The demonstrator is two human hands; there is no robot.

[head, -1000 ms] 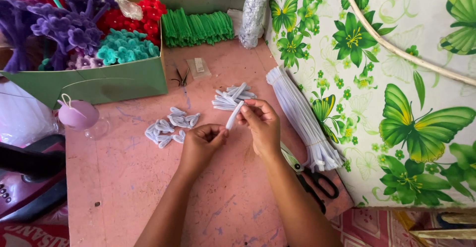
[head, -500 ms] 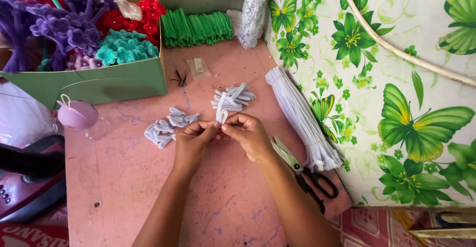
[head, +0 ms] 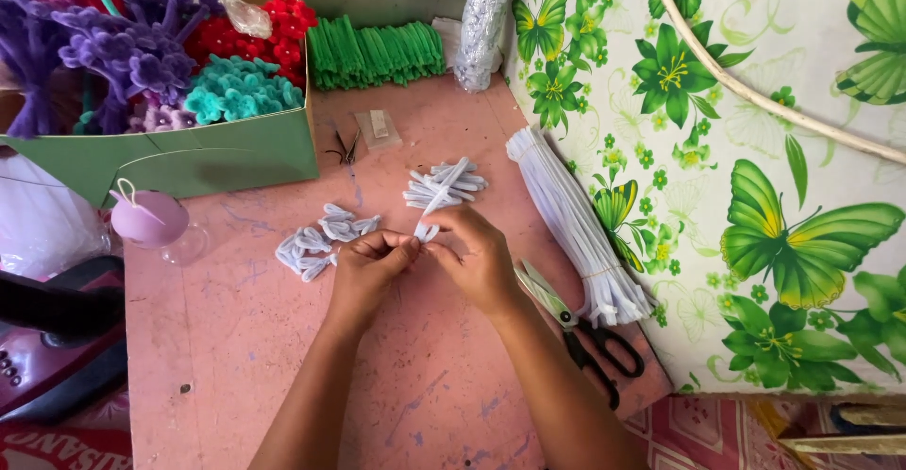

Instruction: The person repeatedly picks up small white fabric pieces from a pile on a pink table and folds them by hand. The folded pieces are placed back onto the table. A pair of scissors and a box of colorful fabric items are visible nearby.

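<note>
- The worn pink wooden tabletop [head: 236,357] is your landmark; a green cardboard box of fuzzy purple, red and teal flowers [head: 203,159] sits at its far left corner.
- A long bundle of white pipe cleaners [head: 576,225] lies along the tabletop's right edge, with black-handled scissors [head: 585,333] just beside it.
- Your left hand [head: 363,272] and right hand [head: 477,258] meet mid-tabletop, fingertips pinched shut on a short white pipe-cleaner piece [head: 429,215].
- Small piles of folded white loops [head: 321,239] and cut white lengths [head: 444,187] lie just beyond your hands.

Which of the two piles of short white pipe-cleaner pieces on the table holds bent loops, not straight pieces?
The left pile, beside the left hand: its pieces are folded into loops. The upper pile holds straight cut lengths.
</note>
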